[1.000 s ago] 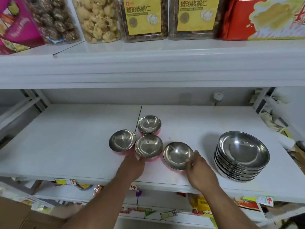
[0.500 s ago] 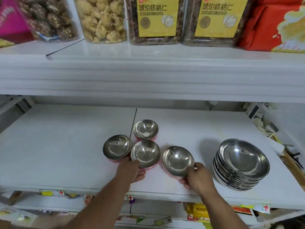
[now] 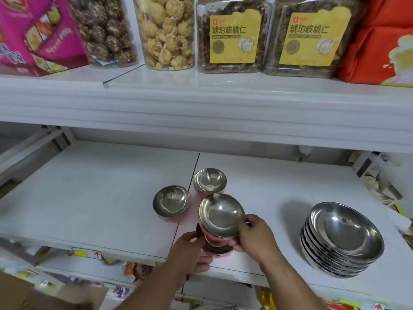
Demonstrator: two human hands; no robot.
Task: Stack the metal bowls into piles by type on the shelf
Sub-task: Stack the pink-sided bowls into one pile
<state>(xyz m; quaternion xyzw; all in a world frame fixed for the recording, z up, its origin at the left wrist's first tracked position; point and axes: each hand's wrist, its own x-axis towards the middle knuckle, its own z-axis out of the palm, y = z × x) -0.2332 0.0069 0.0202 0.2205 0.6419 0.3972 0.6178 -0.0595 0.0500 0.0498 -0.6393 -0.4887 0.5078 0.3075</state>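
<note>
Near the front edge of the white shelf (image 3: 93,198), my right hand (image 3: 252,237) holds a small metal bowl with a pink outside (image 3: 221,213). It sits tilted on top of a second small pink bowl (image 3: 218,248), which my left hand (image 3: 190,249) grips from the left. Two more small bowls stand loose on the shelf: one to the left (image 3: 171,202) and one behind (image 3: 210,180). A pile of several wide, shallow metal bowls (image 3: 342,238) stands at the right.
The shelf above carries jars of dried food (image 3: 165,32), yellow-labelled tubs (image 3: 234,34), a pink box (image 3: 33,34) and a red package (image 3: 380,41). Shelf brackets stand at both back corners. Lower shelves with packets lie beneath the front edge.
My right hand has lifted its small bowl and carried it left onto the bowl under my left hand. The camera has moved closer.
</note>
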